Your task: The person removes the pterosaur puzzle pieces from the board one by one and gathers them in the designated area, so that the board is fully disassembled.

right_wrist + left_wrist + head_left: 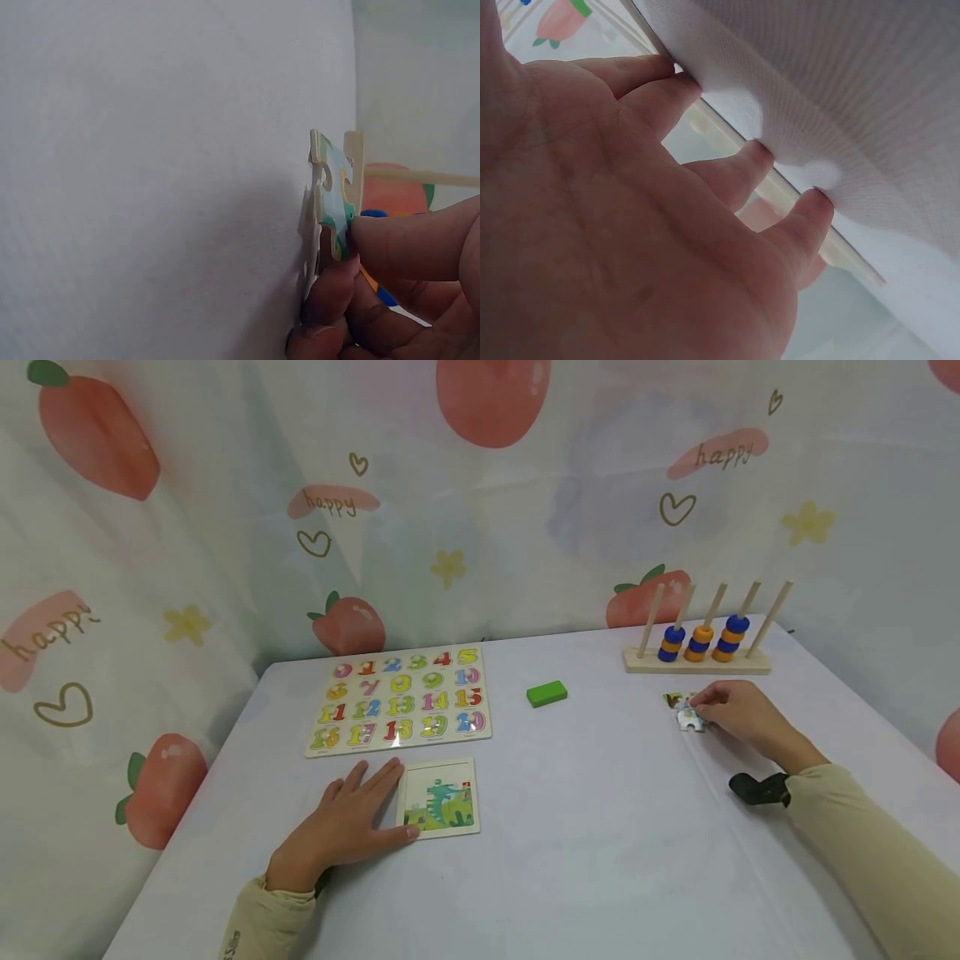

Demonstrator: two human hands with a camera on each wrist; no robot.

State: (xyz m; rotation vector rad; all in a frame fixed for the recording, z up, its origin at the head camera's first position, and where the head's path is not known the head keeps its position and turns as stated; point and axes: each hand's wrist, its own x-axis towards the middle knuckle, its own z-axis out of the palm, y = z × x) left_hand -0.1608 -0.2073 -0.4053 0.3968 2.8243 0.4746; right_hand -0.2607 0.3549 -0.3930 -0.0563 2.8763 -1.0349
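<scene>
My left hand [341,827] lies with straight, spread fingers at the left side of a framed dinosaur picture puzzle [438,797]. Its thumb touches the lower left corner of the frame. The left wrist view shows the palm of this left hand [630,225], the fingertips against the white cloth. Over at the right, my right hand [738,717] pinches a small jigsaw piece [334,191] between thumb and fingers, just off the table surface. In the head view, small printed jigsaw pieces [688,718] show at these fingertips; how many there are I cannot tell.
A number board [397,743] lies behind the puzzle frame. Right of it is a green block [547,693]. A wooden peg stand [697,667] with blue and orange beads stands at the back right. A printed cloth [495,527] hangs behind the white-covered table [585,827].
</scene>
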